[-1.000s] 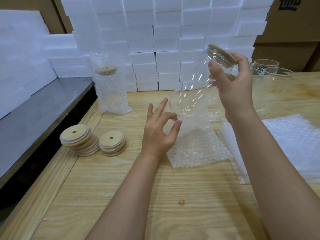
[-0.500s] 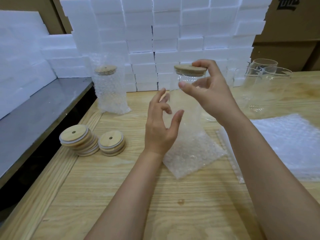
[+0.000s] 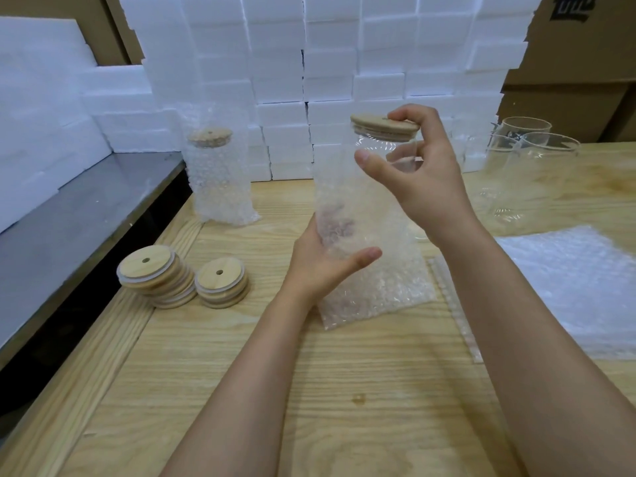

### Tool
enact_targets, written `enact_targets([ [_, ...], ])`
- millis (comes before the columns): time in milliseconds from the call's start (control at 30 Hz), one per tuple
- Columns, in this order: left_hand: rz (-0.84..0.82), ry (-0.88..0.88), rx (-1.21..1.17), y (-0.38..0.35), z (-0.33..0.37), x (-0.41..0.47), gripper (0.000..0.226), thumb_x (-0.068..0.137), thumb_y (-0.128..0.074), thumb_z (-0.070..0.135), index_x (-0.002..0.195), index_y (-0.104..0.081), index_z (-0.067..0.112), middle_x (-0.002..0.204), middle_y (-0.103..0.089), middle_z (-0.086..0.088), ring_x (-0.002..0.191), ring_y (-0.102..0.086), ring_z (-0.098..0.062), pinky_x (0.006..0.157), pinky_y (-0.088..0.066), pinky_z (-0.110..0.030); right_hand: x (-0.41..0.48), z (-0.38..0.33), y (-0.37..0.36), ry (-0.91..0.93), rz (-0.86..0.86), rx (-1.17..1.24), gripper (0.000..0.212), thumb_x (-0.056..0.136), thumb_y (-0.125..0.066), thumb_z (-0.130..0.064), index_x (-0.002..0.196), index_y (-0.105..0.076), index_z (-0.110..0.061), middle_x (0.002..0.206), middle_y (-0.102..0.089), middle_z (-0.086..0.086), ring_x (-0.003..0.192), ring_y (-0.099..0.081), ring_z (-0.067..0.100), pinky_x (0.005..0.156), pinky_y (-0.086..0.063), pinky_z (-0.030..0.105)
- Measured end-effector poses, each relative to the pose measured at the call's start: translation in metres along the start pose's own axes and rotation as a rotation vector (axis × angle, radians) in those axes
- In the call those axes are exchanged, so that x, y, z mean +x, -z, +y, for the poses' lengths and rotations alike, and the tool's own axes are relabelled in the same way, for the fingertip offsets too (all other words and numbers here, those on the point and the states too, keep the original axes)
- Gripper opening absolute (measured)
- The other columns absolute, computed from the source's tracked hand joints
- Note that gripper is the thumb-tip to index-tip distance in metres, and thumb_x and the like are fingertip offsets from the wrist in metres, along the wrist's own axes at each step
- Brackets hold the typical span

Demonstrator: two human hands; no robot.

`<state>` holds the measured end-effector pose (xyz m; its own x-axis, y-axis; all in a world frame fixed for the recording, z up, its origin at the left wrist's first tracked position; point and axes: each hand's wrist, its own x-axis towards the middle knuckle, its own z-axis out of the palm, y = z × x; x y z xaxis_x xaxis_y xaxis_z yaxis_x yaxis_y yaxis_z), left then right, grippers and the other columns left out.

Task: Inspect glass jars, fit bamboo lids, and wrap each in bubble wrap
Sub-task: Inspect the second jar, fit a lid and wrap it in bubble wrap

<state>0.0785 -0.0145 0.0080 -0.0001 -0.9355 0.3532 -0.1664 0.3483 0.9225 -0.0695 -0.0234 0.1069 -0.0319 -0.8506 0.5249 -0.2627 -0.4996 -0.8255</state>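
at near left, spare bamboo lids [image 3: 220,273] are lying in two stacks on the worktop [image 3: 241,390], and beyond them a wrapped jar [image 3: 220,180] is standing upright. the left hand [image 3: 316,266], hovering spread and apart a second ago, is now cupping the lower body of the held jar [image 3: 361,201] through the bubble wrap [image 3: 378,290], thumb across the near side, fingers curling behind. the jar, tilted a second ago, is now being held upright near the middle, with the wrap's lower end reaching the wood. the right hand [image 3: 423,180] is pinching the far rim of the fitted bamboo lid [image 3: 378,123] with curled fingers, thumb stretching toward the glass neck. by my judgement the wrapping of this jar is getting under way. further right, bare glass jars [image 3: 530,160] and flat wrap sheets [image 3: 564,287] are waiting.
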Motion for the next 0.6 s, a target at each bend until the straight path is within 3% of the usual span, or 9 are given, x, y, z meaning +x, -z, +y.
enact_targets([
  [100,0.021,-0.012,-0.022,0.000,0.005,0.000,0.070,0.049,-0.084,0.052,0.111,-0.053,0.043,0.103,-0.068,0.024,0.101,-0.063,0.007,0.081,-0.047,-0.008,-0.002,0.000,-0.004,0.006,-0.036,-0.024,0.050,0.071,-0.079,-0.047,0.111,-0.049,-0.040,0.094,-0.050,-0.018,0.085,-0.052,0.005,0.077,-0.046,0.018],
  [200,0.051,-0.038,-0.037,0.000,0.011,0.001,0.065,0.052,-0.082,0.052,0.111,-0.055,0.042,0.109,-0.068,0.017,0.105,-0.063,0.002,0.090,-0.050,-0.021,-0.003,0.002,-0.008,0.006,-0.092,-0.038,0.048,0.075,-0.079,-0.040,0.112,-0.048,-0.037,0.096,-0.049,-0.027,0.088,-0.049,0.001,0.079,-0.043,0.019],
  [433,0.126,-0.062,-0.121,-0.003,0.025,0.003,0.061,0.058,-0.080,0.049,0.112,-0.056,0.036,0.113,-0.067,0.013,0.111,-0.062,-0.005,0.098,-0.049,-0.031,-0.006,0.011,-0.016,-0.067,-0.183,0.041,0.046,0.080,-0.075,-0.028,0.110,-0.042,-0.040,0.093,-0.041,-0.019,0.083,-0.044,0.008,0.076,-0.040,0.024],
  [500,0.087,-0.065,-0.118,-0.001,0.026,0.003,0.070,0.057,-0.081,0.047,0.120,-0.052,0.036,0.119,-0.064,0.017,0.117,-0.058,-0.002,0.099,-0.046,-0.026,-0.006,0.011,-0.017,-0.047,-0.140,0.016,0.046,0.079,-0.076,-0.030,0.107,-0.042,-0.041,0.094,-0.042,-0.017,0.084,-0.045,0.010,0.077,-0.041,0.026],
  [600,-0.028,-0.031,-0.102,0.003,0.019,0.002,0.120,0.043,-0.088,0.052,0.144,-0.033,0.021,0.143,-0.048,0.006,0.132,-0.045,-0.006,0.106,-0.041,-0.028,-0.005,0.009,-0.015,-0.030,-0.046,0.000,0.046,0.076,-0.077,-0.038,0.106,-0.043,-0.043,0.099,-0.046,-0.012,0.093,-0.049,0.011,0.080,-0.046,0.030],
])
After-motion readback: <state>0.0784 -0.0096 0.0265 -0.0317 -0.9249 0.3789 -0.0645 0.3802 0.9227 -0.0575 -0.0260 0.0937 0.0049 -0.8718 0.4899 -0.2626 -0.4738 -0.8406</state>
